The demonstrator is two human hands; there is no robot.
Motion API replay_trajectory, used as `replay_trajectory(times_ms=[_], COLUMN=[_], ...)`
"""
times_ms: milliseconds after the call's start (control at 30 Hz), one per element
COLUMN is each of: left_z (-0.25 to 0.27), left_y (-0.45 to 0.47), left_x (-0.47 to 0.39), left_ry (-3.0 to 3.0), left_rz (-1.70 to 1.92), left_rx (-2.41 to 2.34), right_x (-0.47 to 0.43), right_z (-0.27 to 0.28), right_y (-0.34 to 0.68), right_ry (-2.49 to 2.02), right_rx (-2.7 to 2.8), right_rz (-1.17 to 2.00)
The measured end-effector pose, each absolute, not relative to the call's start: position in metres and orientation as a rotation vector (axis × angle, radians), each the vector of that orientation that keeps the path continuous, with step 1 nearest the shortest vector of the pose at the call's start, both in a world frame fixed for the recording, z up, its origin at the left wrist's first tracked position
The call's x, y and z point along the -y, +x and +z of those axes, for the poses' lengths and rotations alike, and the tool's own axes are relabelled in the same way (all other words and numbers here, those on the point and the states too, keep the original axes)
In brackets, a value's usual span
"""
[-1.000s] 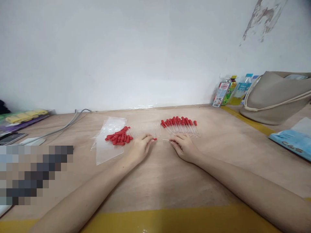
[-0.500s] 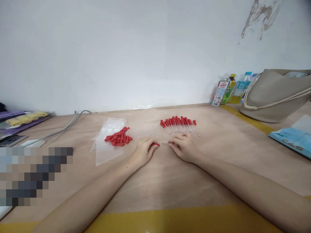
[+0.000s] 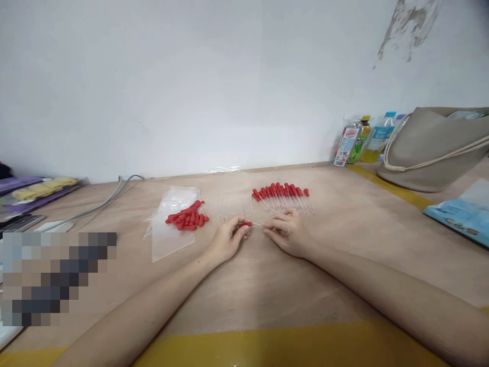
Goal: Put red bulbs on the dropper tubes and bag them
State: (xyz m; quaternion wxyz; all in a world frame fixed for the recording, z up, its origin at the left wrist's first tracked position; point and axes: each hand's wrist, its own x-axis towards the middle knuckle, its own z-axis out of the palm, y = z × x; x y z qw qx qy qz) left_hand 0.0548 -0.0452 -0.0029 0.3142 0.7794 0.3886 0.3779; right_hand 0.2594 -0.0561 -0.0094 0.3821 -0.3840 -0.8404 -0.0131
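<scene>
Between the fingers of my left hand [image 3: 228,238] is a red rubber dropper bulb [image 3: 247,224], its open end facing right. My right hand [image 3: 287,232] pinches a thin clear glass tube [image 3: 257,225], whose left end meets the mouth of the bulb; how far it sits inside I cannot tell. Beyond my hands lies a row of bare glass tubes [image 3: 227,206]. To its right several droppers [image 3: 280,191] with red bulbs on lie side by side. A pile of loose red bulbs [image 3: 187,218] rests on a clear plastic bag [image 3: 171,247] at the left.
A grey cable [image 3: 110,196], a phone [image 3: 23,223] and yellow and purple packs [image 3: 44,188] lie at the far left. On the right stand a drink carton [image 3: 347,148], bottles [image 3: 376,140], a grey bag [image 3: 435,148] and a blue packet [image 3: 458,221]. A wall closes off the back.
The gap between the bulb and the glass tube has closed; their ends now meet. My right hand has shifted slightly left, and more of the bulb shows past my left fingertips.
</scene>
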Motion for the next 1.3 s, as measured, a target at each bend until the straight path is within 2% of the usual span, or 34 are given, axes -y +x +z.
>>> replay_trajectory(times_ms=[300,700,1300], left_z=[-0.004,-0.003,-0.006], left_y=[0.05,0.05,0.05], left_x=[0.046,0.053,0.047], left_ry=[2.027,2.258,2.593], left_rz=[0.946,0.898,0.962], left_rx=[-0.994,-1.046,-0.919], right_x=[0.052,0.056,0.058], right_z=[-0.008,-0.006,-0.003], right_y=[0.264,0.261,0.249], right_ry=[-0.888,-0.908,-1.043], right_rx=[2.226,2.293,2.465], right_rz=[0.018,-0.195,-0.063])
